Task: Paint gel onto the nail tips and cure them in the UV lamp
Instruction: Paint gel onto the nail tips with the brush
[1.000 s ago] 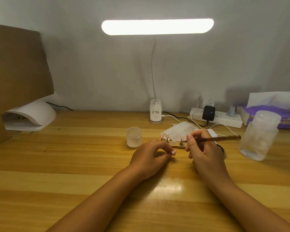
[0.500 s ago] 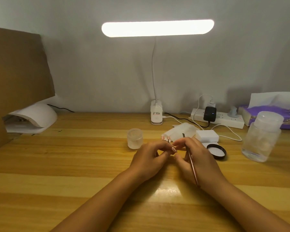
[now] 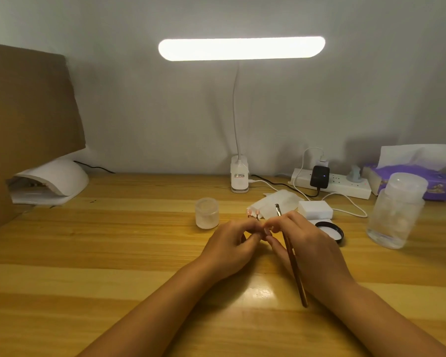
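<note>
My yellow wooden desk (image 3: 113,253) is smooth and glossy; the slim brown-handled brush (image 3: 294,266) looks lacquered, perhaps wood.

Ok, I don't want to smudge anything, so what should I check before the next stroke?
1. The brush is gripped by the right hand: ok.
2. Bristles loaded with gel: cannot tell, too small.
3. The left hand is steadying the nail tips: cannot tell, its grip is hidden.
4. The frosted jar stands close beside the left hand: ok.
5. The UV lamp is on the desk with its cord attached: ok.
</note>
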Demonstrator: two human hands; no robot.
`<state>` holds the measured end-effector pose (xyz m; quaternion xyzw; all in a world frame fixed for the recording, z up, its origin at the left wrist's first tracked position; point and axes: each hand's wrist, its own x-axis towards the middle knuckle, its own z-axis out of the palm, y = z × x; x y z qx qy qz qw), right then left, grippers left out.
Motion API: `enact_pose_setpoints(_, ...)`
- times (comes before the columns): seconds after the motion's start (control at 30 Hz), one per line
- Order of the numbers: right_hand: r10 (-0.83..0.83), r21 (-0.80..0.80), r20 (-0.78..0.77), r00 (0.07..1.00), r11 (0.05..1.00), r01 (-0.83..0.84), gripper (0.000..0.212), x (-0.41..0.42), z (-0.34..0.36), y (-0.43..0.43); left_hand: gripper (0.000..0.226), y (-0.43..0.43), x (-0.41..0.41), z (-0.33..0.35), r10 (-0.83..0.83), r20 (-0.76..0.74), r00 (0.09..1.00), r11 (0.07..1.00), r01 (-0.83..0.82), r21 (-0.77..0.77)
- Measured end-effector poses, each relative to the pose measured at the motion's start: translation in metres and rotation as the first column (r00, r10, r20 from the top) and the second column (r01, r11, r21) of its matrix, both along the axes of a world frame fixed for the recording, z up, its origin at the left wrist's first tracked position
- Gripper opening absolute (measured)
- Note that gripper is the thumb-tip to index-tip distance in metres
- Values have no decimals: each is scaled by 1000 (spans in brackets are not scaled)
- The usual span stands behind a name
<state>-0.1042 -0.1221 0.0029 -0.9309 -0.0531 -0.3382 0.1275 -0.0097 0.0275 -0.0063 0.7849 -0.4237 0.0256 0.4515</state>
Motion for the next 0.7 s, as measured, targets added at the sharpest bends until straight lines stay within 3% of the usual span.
enact_pose_setpoints(0.2,-26,-7,41,999,1000,26,17,2,-1,-2,14,0,-6,4,82,15,997,996,-81,-30)
enact_pose_setpoints(0.37,-57,20,42,997,998,56,15,4,-3,-3,10,1,-7,9,281,40,959,960,-281,6)
enact_pose_setpoints(0.7,-85,33,35,996,996,84,19,5,-4,-3,55,-4,1,6,365,-4,931,902,-353,249)
